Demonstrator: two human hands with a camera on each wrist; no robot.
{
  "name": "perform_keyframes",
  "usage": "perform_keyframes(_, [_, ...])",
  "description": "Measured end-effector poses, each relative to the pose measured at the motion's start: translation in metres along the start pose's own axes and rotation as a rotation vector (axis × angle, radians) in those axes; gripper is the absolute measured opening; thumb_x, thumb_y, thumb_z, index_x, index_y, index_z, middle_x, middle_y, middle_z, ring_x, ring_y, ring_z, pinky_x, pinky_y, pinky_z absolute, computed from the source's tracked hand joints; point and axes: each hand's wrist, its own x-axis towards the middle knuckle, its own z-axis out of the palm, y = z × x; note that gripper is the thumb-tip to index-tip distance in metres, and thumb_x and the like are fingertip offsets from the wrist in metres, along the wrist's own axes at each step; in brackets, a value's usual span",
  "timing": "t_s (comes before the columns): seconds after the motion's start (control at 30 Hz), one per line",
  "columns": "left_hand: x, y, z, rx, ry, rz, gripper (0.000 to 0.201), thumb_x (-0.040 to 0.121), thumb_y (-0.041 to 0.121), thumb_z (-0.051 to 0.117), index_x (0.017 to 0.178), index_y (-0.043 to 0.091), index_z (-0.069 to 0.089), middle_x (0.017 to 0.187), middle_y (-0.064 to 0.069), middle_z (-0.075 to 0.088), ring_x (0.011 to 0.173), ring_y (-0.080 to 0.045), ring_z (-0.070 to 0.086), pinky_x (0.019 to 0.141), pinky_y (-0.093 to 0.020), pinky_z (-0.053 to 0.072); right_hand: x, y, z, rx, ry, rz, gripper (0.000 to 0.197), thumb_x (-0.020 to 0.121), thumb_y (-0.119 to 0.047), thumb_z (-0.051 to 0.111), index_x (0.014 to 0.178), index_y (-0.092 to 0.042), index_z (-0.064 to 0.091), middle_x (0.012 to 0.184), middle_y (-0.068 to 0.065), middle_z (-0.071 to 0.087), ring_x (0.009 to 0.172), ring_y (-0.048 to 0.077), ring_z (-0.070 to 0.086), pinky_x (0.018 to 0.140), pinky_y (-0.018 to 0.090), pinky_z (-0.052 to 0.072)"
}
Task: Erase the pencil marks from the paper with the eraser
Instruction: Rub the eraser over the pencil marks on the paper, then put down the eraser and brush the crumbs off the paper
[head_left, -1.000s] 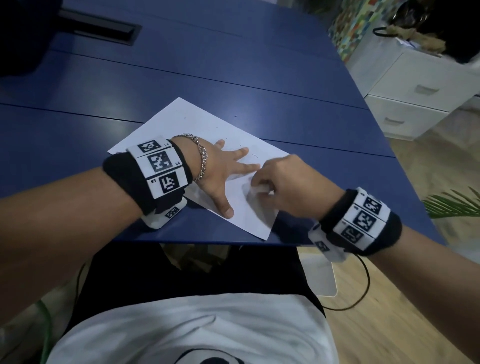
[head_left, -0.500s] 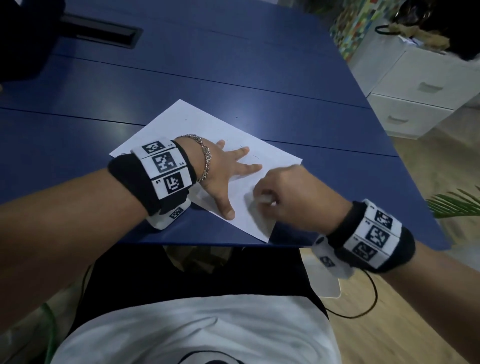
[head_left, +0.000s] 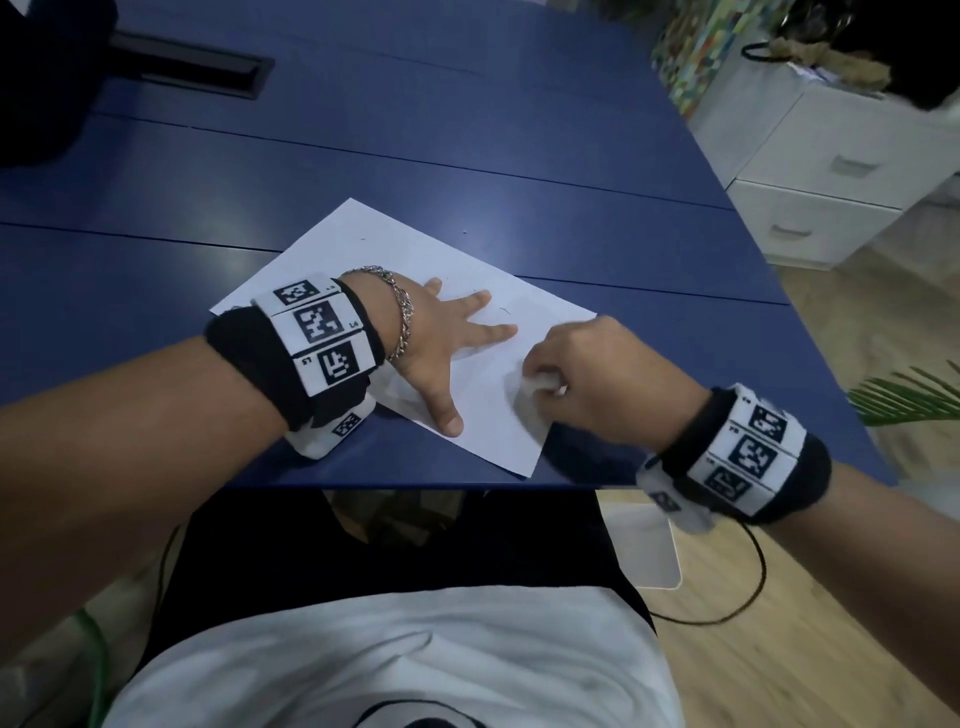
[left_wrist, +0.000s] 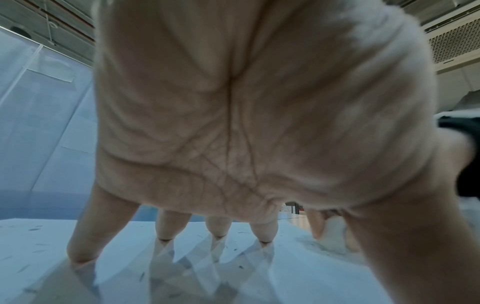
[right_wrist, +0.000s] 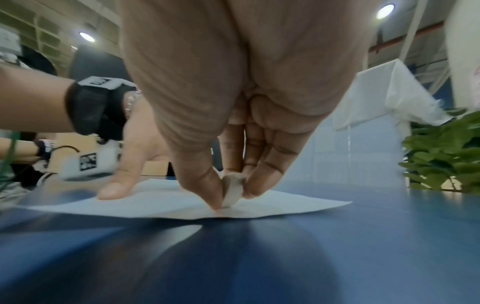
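Observation:
A white sheet of paper (head_left: 358, 249) lies skewed on the blue table (head_left: 467, 130) near its front edge. My left hand (head_left: 447, 338) presses flat on the paper with fingers spread. My right hand (head_left: 545, 379) pinches a small white eraser (head_left: 540, 385) between thumb and fingers and holds its lower end on the paper near the right corner. In the right wrist view the eraser (right_wrist: 232, 190) stands on edge on the paper (right_wrist: 298, 203). Faint pencil marks (head_left: 504, 310) show beyond my left fingertips. The left wrist view shows spread fingers (left_wrist: 83, 242) on the paper (left_wrist: 285, 273) with scattered dark specks.
A black recessed slot (head_left: 208, 70) sits in the table at the far left. White drawers (head_left: 831, 176) stand right of the table, and a green plant (head_left: 904, 400) reaches in at the right edge. A cable (head_left: 748, 587) lies on the wooden floor.
My right hand with the eraser has slid back and forth over the paper's right part, ending slightly nearer the front edge. The left hand has stayed pressed on the sheet.

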Motion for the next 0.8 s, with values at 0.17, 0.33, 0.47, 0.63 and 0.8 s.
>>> perform_keyframes(0.17, [0.002, -0.002, 0.001, 0.004, -0.001, 0.008, 0.136, 0.062, 0.086, 0.073, 0.151, 0.060, -0.025, 0.167, 0.013, -0.032, 0.155, -0.047, -0.016, 0.119, -0.068, 0.017, -0.004, -0.007, 0.004, -0.007, 0.038, -0.026, 0.012, 0.081, -0.024, 0.057, 0.082, -0.019, 0.068, 0.081, -0.001, 0.063, 0.074, 0.025, 0.058, 0.070, 0.042, 0.055])
perform_keyframes(0.33, [-0.001, 0.000, 0.000, -0.010, -0.001, 0.000, 0.135, 0.063, 0.084, 0.075, 0.152, 0.060, -0.023, 0.167, 0.015, -0.032, 0.156, -0.045, -0.017, 0.119, -0.068, 0.017, -0.006, -0.010, 0.005, 0.026, -0.054, -0.043, 0.010, 0.082, -0.026, 0.060, 0.081, -0.021, 0.068, 0.078, -0.002, 0.063, 0.072, 0.022, 0.058, 0.069, 0.041, 0.054])
perform_keyframes(0.47, [-0.001, -0.001, 0.001, -0.007, -0.004, -0.003, 0.135, 0.063, 0.084, 0.075, 0.151, 0.061, -0.024, 0.166, 0.016, -0.033, 0.156, -0.044, -0.017, 0.119, -0.069, 0.019, 0.000, 0.009, 0.002, 0.028, 0.089, 0.108, 0.008, 0.083, -0.022, 0.059, 0.084, -0.022, 0.067, 0.077, -0.006, 0.061, 0.079, 0.024, 0.060, 0.070, 0.035, 0.052])
perform_keyframes(0.63, [0.003, -0.002, 0.002, -0.017, 0.006, 0.016, 0.136, 0.061, 0.084, 0.076, 0.152, 0.060, -0.022, 0.167, 0.016, -0.030, 0.156, -0.045, -0.016, 0.118, -0.068, 0.019, -0.019, -0.025, 0.014, 0.075, -0.044, -0.039, 0.005, 0.087, -0.026, 0.061, 0.083, -0.023, 0.063, 0.083, -0.006, 0.062, 0.077, 0.019, 0.059, 0.069, 0.037, 0.054])
perform_keyframes(0.8, [-0.003, -0.010, 0.012, -0.049, 0.026, 0.080, 0.135, 0.065, 0.083, 0.076, 0.152, 0.059, -0.025, 0.167, 0.016, -0.030, 0.156, -0.041, -0.018, 0.122, -0.070, 0.013, -0.035, 0.015, 0.004, 0.220, 0.108, 0.077, 0.010, 0.094, -0.030, 0.066, 0.101, -0.028, 0.074, 0.091, -0.016, 0.073, 0.083, 0.004, 0.066, 0.074, 0.016, 0.050])
